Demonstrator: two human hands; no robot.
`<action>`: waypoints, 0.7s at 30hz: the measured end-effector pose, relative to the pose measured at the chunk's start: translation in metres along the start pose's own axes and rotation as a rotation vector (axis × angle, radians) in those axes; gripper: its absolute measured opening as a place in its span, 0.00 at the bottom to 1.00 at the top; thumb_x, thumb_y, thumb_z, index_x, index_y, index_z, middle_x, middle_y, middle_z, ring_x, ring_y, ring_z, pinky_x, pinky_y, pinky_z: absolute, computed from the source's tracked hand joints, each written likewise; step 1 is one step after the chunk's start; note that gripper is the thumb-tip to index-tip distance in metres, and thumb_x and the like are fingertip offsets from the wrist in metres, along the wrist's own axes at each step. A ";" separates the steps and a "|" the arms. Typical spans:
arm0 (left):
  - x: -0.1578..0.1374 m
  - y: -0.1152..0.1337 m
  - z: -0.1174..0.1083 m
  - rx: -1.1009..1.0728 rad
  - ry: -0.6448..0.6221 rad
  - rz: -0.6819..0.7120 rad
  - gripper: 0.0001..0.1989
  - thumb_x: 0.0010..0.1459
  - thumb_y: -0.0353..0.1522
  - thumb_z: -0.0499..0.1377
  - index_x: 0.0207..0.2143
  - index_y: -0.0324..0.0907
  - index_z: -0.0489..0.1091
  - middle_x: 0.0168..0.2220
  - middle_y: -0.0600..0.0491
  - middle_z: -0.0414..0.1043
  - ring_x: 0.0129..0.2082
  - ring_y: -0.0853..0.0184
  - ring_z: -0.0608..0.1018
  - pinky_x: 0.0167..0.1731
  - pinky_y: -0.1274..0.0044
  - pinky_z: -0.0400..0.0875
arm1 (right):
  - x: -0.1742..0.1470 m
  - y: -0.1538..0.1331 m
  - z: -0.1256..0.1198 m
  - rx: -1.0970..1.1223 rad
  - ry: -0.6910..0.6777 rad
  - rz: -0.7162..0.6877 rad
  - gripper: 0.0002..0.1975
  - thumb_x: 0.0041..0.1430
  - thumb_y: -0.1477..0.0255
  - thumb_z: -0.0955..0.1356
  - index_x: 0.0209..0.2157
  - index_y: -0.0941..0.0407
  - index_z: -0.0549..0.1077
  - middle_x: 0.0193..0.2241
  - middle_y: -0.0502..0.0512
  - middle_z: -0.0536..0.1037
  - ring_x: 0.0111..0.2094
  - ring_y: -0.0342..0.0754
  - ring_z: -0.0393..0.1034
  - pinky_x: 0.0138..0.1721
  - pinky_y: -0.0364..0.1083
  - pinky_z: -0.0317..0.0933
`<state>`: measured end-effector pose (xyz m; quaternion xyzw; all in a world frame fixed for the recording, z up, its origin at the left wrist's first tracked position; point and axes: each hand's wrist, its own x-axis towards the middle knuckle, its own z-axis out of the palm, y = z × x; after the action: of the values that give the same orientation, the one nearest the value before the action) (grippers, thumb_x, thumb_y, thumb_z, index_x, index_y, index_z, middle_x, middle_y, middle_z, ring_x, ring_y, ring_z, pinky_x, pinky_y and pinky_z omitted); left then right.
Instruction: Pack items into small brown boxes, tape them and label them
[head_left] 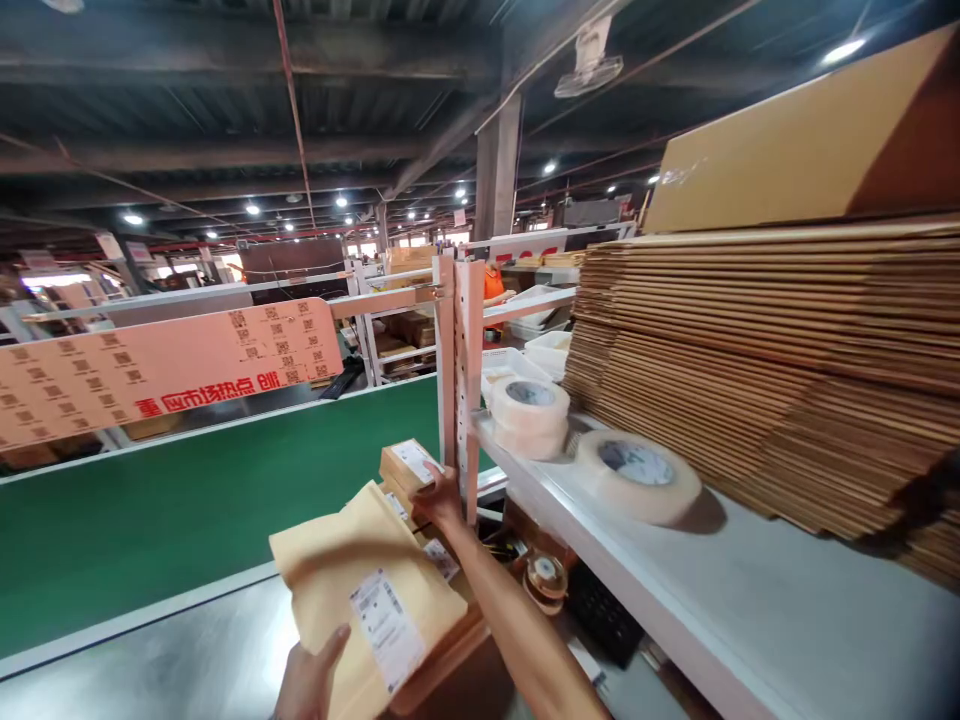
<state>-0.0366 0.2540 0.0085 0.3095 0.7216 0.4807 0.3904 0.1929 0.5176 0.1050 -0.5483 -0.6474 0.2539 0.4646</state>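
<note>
A tan mailing envelope (pixel 315 560) with a white printed label lies tilted over some boxes at the lower middle. My left hand (pixel 309 678) grips its near left edge, thumb on top, with the other fingers hidden beneath. Beyond the envelope, my right hand (pixel 441 498) is closed on the right side of a small cardboard box (pixel 397 480), its fingers over the labelled top. Further labelled parcels (pixel 441 558) show partly between the envelope and my right forearm.
A green conveyor belt (pixel 187 510) runs behind a metal table (pixel 202 650). A metal post (pixel 457 370) stands by my right hand. On the grey shelf (pixel 795 610) are tape rolls (pixel 637 475) and stacked flat cardboard (pixel 720 350). A black keyboard (pixel 604 615) sits below.
</note>
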 end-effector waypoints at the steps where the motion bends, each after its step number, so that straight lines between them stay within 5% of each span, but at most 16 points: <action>1: 0.005 0.003 0.004 -0.035 -0.015 -0.008 0.28 0.55 0.56 0.68 0.47 0.44 0.83 0.46 0.37 0.90 0.51 0.39 0.91 0.53 0.58 0.87 | -0.002 0.000 -0.005 0.019 0.014 -0.008 0.38 0.46 0.66 0.79 0.61 0.57 0.81 0.60 0.65 0.79 0.59 0.64 0.78 0.64 0.57 0.73; 8: 0.041 0.063 0.063 0.135 -0.189 -0.048 0.26 0.58 0.54 0.65 0.40 0.40 0.82 0.49 0.30 0.89 0.54 0.39 0.89 0.52 0.61 0.86 | -0.046 0.015 -0.018 0.067 0.051 -0.128 0.38 0.50 0.62 0.80 0.64 0.52 0.80 0.65 0.64 0.74 0.65 0.66 0.74 0.70 0.62 0.70; 11: 0.044 0.077 0.073 0.332 -0.217 -0.092 0.31 0.58 0.60 0.62 0.35 0.39 0.79 0.43 0.27 0.87 0.44 0.37 0.90 0.39 0.60 0.86 | -0.055 0.034 -0.013 0.056 -0.028 -0.070 0.36 0.46 0.67 0.80 0.60 0.53 0.81 0.60 0.63 0.79 0.63 0.68 0.74 0.69 0.64 0.71; 15: 0.039 0.064 0.060 0.308 -0.276 -0.130 0.46 0.56 0.66 0.59 0.55 0.33 0.73 0.43 0.30 0.86 0.34 0.44 0.89 0.26 0.64 0.79 | -0.044 0.047 -0.022 0.092 -0.023 -0.023 0.32 0.48 0.67 0.77 0.57 0.53 0.82 0.57 0.63 0.81 0.64 0.70 0.72 0.71 0.67 0.67; 18: 0.032 0.046 0.046 0.143 -0.141 -0.118 0.53 0.61 0.63 0.57 0.72 0.31 0.56 0.57 0.25 0.81 0.49 0.42 0.89 0.34 0.61 0.85 | -0.051 0.038 -0.035 0.167 0.050 -0.004 0.34 0.50 0.62 0.78 0.60 0.52 0.80 0.61 0.64 0.79 0.65 0.69 0.72 0.71 0.68 0.67; 21: 0.015 0.041 0.036 0.085 0.094 0.062 0.55 0.63 0.63 0.56 0.77 0.34 0.50 0.72 0.23 0.67 0.71 0.41 0.77 0.58 0.56 0.84 | -0.093 0.016 -0.043 0.235 0.101 -0.084 0.42 0.54 0.57 0.80 0.69 0.52 0.75 0.69 0.66 0.73 0.71 0.69 0.68 0.74 0.68 0.64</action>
<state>-0.0099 0.2970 0.0340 0.3251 0.7490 0.4754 0.3275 0.2349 0.4263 0.0808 -0.4745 -0.6112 0.2807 0.5679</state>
